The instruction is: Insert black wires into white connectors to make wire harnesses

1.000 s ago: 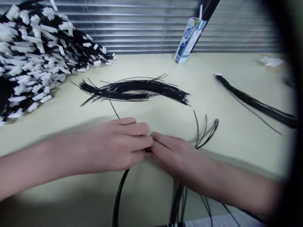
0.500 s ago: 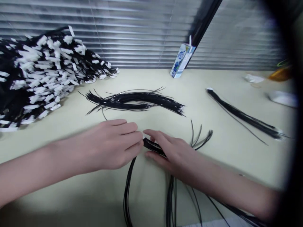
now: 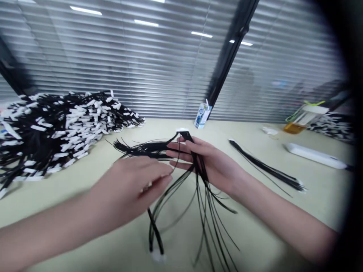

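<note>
Raised in my right hand (image 3: 211, 156) is a wire harness (image 3: 202, 170): several thin black wires running down from a white connector (image 3: 182, 130). My thumb presses across the wires near the connector, with the fingers behind them. Closed and slightly blurred, my left hand (image 3: 138, 185) pinches one black wire (image 3: 179, 151) from that harness at its fingertips. Small pale tips show in the left palm; what they belong to I cannot make out. Below the left hand hang more black wires, ending in a blurred white piece (image 3: 157, 257) low over the table. Behind the hands lies a loose wire bundle (image 3: 147, 149).
A large heap of black wires with white connectors (image 3: 82, 124) fills the left side. A drink carton (image 3: 202, 115) stands by the blinds. To the right lie another wire harness (image 3: 263, 164), a white elongated device (image 3: 316, 155) and a container of amber liquid (image 3: 297, 122).
The view has tilted up. My right hand has turned and lifted the harness, connector upward. My left hand has come away from the connector, down and left, to one wire.
</note>
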A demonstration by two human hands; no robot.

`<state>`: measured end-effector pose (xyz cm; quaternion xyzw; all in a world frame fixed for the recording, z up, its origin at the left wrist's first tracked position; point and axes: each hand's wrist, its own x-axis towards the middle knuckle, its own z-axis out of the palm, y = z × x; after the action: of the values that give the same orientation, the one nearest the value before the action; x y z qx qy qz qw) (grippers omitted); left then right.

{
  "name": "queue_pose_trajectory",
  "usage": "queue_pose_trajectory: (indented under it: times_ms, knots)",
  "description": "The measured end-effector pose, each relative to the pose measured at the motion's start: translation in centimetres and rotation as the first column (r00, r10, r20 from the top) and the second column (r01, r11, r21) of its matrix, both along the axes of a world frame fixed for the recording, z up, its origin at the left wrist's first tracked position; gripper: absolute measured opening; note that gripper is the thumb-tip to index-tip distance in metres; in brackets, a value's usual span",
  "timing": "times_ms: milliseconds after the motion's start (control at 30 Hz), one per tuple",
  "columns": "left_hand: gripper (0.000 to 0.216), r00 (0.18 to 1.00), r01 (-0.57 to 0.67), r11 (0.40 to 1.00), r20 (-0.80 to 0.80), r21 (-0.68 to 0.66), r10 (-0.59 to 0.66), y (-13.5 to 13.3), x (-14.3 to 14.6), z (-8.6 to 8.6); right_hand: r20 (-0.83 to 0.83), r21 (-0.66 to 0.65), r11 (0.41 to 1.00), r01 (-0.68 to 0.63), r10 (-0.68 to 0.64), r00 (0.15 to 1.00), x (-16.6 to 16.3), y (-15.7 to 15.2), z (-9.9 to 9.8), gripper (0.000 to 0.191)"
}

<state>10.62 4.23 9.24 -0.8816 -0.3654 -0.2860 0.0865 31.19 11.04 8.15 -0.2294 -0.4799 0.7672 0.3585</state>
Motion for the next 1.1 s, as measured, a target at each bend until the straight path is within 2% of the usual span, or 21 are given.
queue_pose_trajectory:
  times_ms: [67, 100, 200, 267, 333, 367, 433, 467, 500, 533, 633, 700, 767, 800, 867, 933, 1033, 1100]
  knots:
    - [0.017, 0.983, 0.034, 0.972, -0.185, 0.233, 0.010, 0.0, 0.6, -1.4, -0.063, 0.048, 0.998, -0.043, 0.046, 0.997, -1.2, -0.4, 1.3, 0.014]
    - [0.016, 0.970, 0.043, 0.952, -0.241, 0.302, 0.033, 0.0, 0.8, -1.9, -0.087, 0.069, 0.996, -0.062, 0.068, 0.994, -1.8, -0.7, 1.8, 0.014]
    - [0.011, 0.970, 0.054, 0.946, -0.243, 0.320, 0.027, -0.2, 0.8, -1.8, -0.120, 0.116, 0.990, -0.080, 0.094, 0.988, -3.3, -1.6, 2.8, 0.012]
    - [0.018, 0.990, 0.095, 0.961, -0.128, 0.261, -0.063, -1.0, 0.4, -0.3, -0.123, 0.127, 0.989, -0.075, 0.091, 0.988, -4.0, -1.9, 3.2, 0.012]
    - [0.021, 0.990, 0.091, 0.979, 0.092, 0.180, -0.109, -1.8, -0.3, 2.1, -0.132, 0.124, 0.990, -0.068, 0.084, 0.988, -4.5, -1.8, 3.4, 0.012]
    - [0.021, 0.967, 0.034, 0.986, 0.242, 0.164, -0.074, -2.1, -0.7, 3.4, -0.141, 0.126, 0.990, -0.064, 0.081, 0.987, -4.7, -1.7, 3.5, 0.013]
    - [0.016, 0.854, -0.216, 0.967, 0.506, 0.138, 0.119, -1.6, -1.7, 5.7, -0.159, 0.150, 0.986, -0.067, 0.091, 0.983, -5.0, -1.3, 4.0, 0.016]
    - [0.007, 0.786, -0.223, 0.971, 0.606, 0.090, 0.124, -0.8, -2.1, 6.5, -0.166, 0.169, 0.983, -0.078, 0.107, 0.980, -5.2, -1.1, 4.2, 0.018]
    - [0.014, 0.726, -0.135, 0.990, 0.677, -0.027, 0.118, 0.3, -2.5, 7.1, -0.170, 0.186, 0.978, -0.091, 0.124, 0.978, -5.5, -0.9, 4.5, 0.019]
    - [0.022, 0.709, -0.086, 0.994, 0.696, -0.071, 0.111, 1.7, -2.8, 7.5, -0.175, 0.197, 0.976, -0.098, 0.133, 0.976, -5.8, -0.7, 4.8, 0.021]
    - [0.035, 0.724, 0.069, 0.967, 0.679, -0.246, 0.121, 5.8, -3.0, 7.5, -0.189, 0.198, 0.978, -0.065, 0.103, 0.977, -7.3, 0.1, 5.4, 0.021]
    - [0.039, 0.677, 0.357, 0.813, 0.727, -0.460, 0.114, 7.7, -2.8, 7.3, -0.209, 0.198, 0.980, -0.003, 0.046, 0.977, -8.4, 0.8, 5.6, 0.017]
    - [0.037, 0.657, 0.476, 0.698, 0.744, -0.535, 0.121, 8.6, -2.4, 7.2, -0.223, 0.230, 0.970, 0.072, -0.020, 0.975, -9.4, 1.6, 5.7, 0.013]
    - [0.035, 0.652, 0.493, 0.681, 0.749, -0.541, 0.123, 8.8, -2.3, 7.2, -0.219, 0.267, 0.958, 0.104, -0.044, 0.975, -9.7, 1.9, 5.8, 0.011]
    - [0.034, 0.619, 0.508, 0.698, 0.778, -0.505, 0.112, 9.0, -2.1, 7.3, -0.191, 0.364, 0.921, 0.139, -0.072, 0.979, -10.1, 2.5, 6.0, 0.011]
    - [0.034, 0.548, 0.551, 0.715, 0.833, -0.430, 0.079, 9.2, -2.0, 7.3, -0.153, 0.436, 0.890, 0.134, -0.073, 0.985, -10.2, 2.9, 6.4, 0.019]
    - [0.032, 0.435, 0.600, 0.741, 0.900, -0.303, 0.015, 9.4, -1.8, 7.1, -0.104, 0.463, 0.882, 0.091, -0.049, 0.993, -10.1, 3.2, 7.1, 0.027]
    - [0.030, 0.378, 0.590, 0.769, 0.926, -0.246, 0.007, 9.4, -1.7, 6.9, -0.070, 0.474, 0.879, 0.044, -0.013, 0.997, -10.0, 3.4, 7.5, 0.031]
